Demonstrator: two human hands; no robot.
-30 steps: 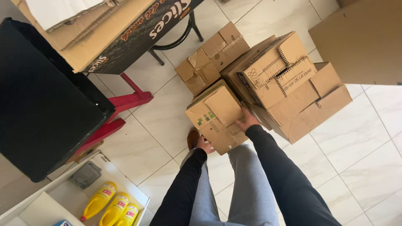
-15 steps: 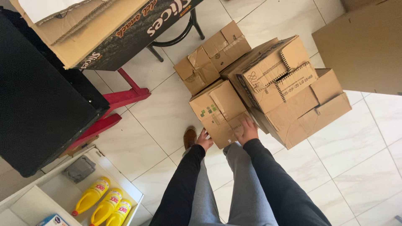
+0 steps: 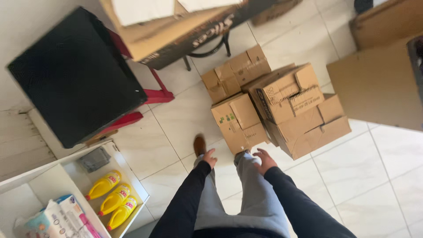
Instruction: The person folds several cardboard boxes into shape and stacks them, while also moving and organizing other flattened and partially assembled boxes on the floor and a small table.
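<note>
Both hands, left hand [image 3: 209,157] and right hand [image 3: 263,161], hover empty with fingers loosely spread just below the small cardboard box [image 3: 238,121], which rests on the tiled floor [image 3: 176,123] at frame centre against stacked cartons [image 3: 299,110].

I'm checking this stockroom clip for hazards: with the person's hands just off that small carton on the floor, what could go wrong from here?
1. The small carton sits right at the person's feet; with both the left hand and the right hand off it, a step forward could trip on it.
2. The top box lies skewed on the bigger box, so a bump might slide it off.
3. Boxes crowd the tiled floor, leaving little walking room.
</note>
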